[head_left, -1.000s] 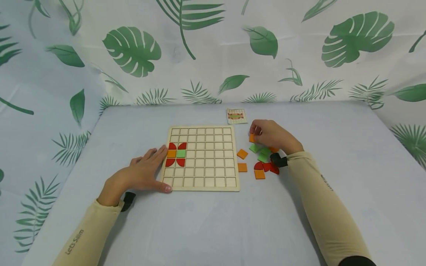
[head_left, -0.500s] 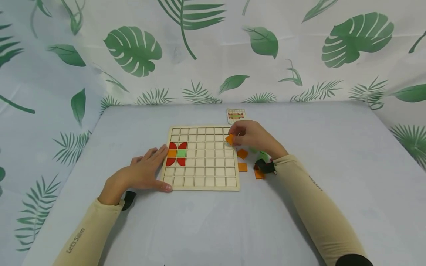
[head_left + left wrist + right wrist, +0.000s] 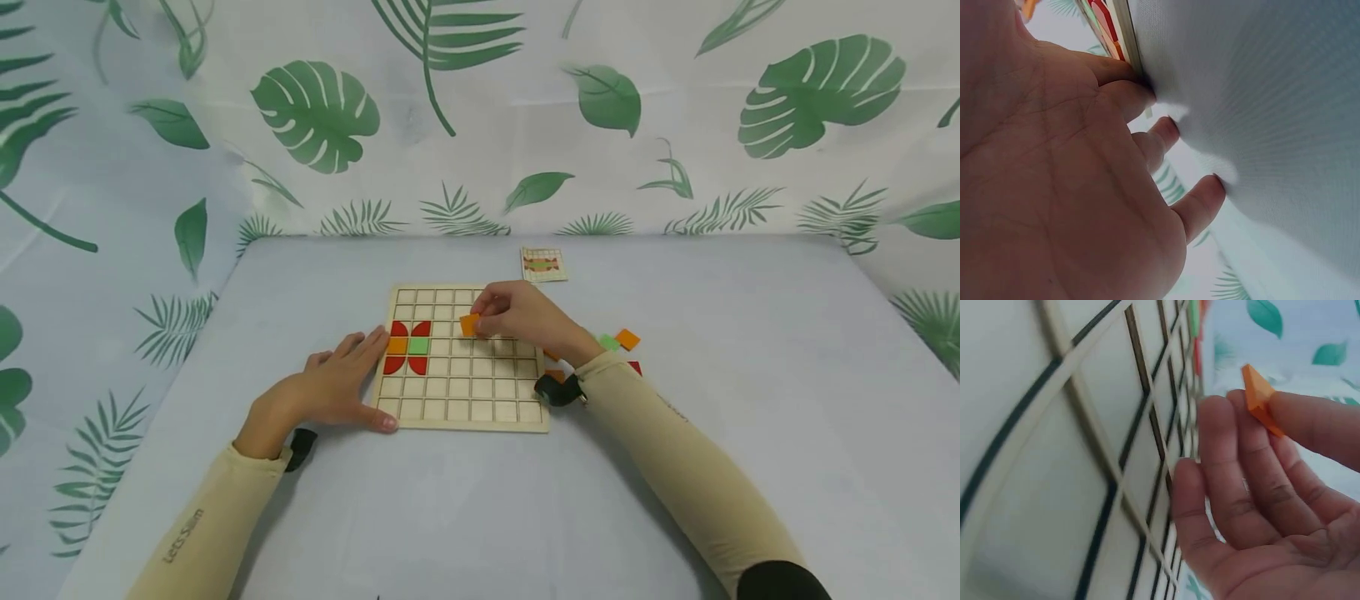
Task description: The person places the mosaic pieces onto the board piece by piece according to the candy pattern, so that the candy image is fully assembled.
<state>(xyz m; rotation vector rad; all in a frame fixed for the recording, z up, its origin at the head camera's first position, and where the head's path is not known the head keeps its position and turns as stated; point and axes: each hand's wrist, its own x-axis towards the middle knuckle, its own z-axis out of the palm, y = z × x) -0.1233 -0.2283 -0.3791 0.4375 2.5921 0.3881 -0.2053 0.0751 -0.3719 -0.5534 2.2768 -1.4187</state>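
Leftward sweeps the orange square: half a second ago it's at the board's right edge, and now it's up over the upper middle cells. Your right hand has it in a thumb-and-finger grip, and the right wrist view shows it tilted and clear of the wooden board. Nice light pinch! Best, I'd judge, to level it before it comes down, square its sides to the cell walls, lower one edge first, then press it flat.

Watch those laid pieces on the left: the orange tile beside the green tile, red curved pieces above and below. Come in high so your knuckles don't nudge them.

Over on the left side, your left hand grasps nothing; its fingers and thumb steady the board's edge. Good, hold that firm.

Out right, the black wrist device rides low near the loose tiles, partly hidden by your arm; lift that wrist a touch. And beyond the board on the table lies the pattern card, too small here to read cell by cell, so glance at it before you commit.
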